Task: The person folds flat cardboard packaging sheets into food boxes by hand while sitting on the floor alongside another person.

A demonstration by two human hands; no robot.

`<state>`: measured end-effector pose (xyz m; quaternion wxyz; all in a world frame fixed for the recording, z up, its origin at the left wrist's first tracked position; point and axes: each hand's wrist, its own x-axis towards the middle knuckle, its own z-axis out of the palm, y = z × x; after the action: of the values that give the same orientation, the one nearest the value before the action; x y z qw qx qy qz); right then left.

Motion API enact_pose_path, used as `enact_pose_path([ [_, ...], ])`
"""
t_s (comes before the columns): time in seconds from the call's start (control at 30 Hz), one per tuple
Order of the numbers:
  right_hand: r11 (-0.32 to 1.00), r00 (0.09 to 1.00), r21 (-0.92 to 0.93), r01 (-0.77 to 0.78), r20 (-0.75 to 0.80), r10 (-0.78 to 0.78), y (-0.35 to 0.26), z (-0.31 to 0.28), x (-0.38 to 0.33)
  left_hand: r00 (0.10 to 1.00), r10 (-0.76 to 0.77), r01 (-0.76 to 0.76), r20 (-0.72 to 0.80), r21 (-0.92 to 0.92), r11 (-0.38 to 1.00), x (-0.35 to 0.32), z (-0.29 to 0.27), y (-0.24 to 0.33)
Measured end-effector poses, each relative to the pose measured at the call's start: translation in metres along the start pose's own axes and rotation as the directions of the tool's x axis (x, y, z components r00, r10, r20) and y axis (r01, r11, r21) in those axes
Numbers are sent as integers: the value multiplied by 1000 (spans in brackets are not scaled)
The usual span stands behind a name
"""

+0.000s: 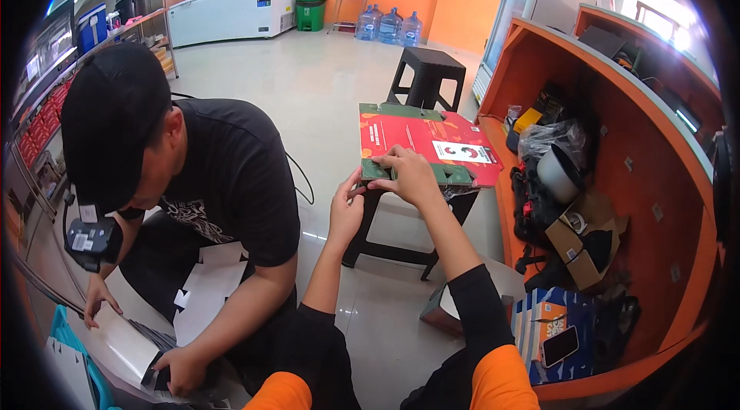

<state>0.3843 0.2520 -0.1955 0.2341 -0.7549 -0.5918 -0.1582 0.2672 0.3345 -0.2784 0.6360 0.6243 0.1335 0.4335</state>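
A red and green printed cardboard box (401,132) lies on a black plastic stool (370,240) in front of me. At its near left corner my left hand (347,212) pinches a small green flap, thumb and fingers closed. My right hand (411,176) grips the same corner from the right, its fingers bent over the green edge and its thumb below. The two hands almost meet there, and part of the flap is hidden between the fingers.
On my left a person in a black cap (116,117) bends over white cardboard pieces (208,287). An orange shelf unit (663,217) with cluttered items stands at right. Near it are a phone (560,347) and an open carton (590,244). Another black stool (432,71) stands beyond the box.
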Motion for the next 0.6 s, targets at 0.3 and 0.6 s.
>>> enact_pose_path([
  [0.3, 994, 970, 51, -96, 228, 82, 3, -19, 19, 998, -51, 49, 39, 44, 998, 2, -8, 10],
  [0.6, 982, 953, 113, -152, 279, 115, 2, -20, 22, 999, -47, 46, 20, 62, 997, -1, -10, 12],
])
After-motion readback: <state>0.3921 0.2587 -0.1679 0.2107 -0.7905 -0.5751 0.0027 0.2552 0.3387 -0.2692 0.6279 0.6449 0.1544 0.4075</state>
